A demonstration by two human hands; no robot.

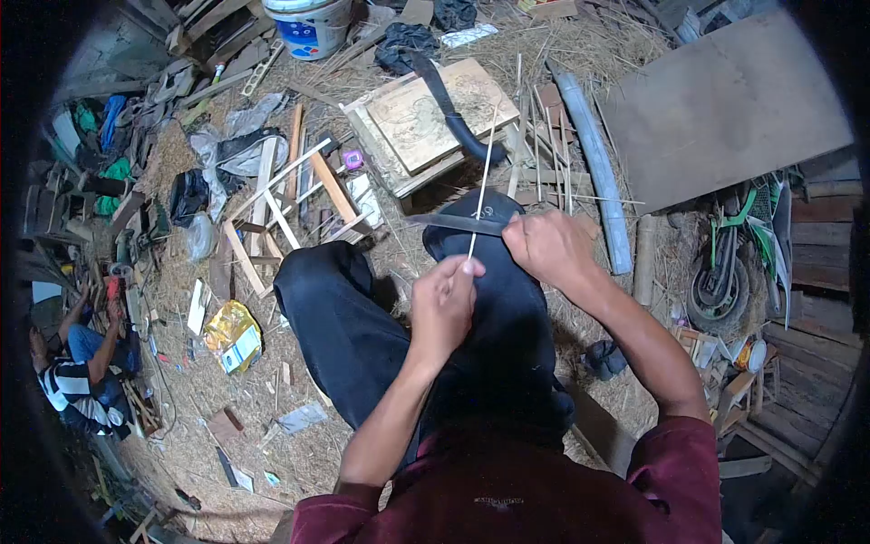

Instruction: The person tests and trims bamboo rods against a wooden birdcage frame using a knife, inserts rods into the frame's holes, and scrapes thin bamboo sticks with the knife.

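In the head view, my left hand (442, 304) is closed around the lower end of a thin wooden stick (488, 168), which points up and away from me over my knee. My right hand (551, 247) grips a knife (453, 223), its handle hidden in my fist. The blade lies across the stick just above my left hand, pointing left; the two seem to touch. Beyond my knees a machete (444, 102) with a dark curved handle rests on a low wooden stool (390, 127). Several more thin sticks (555, 150) lie right of the stool.
A wooden frame (272, 208) and a purple tape measure (352, 160) lie left of the stool. A grey pole (594, 172), a large board (725, 109) and a motorbike (729, 258) are on the right. Another person (86, 372) sits far left. A bucket (310, 27) stands at the back.
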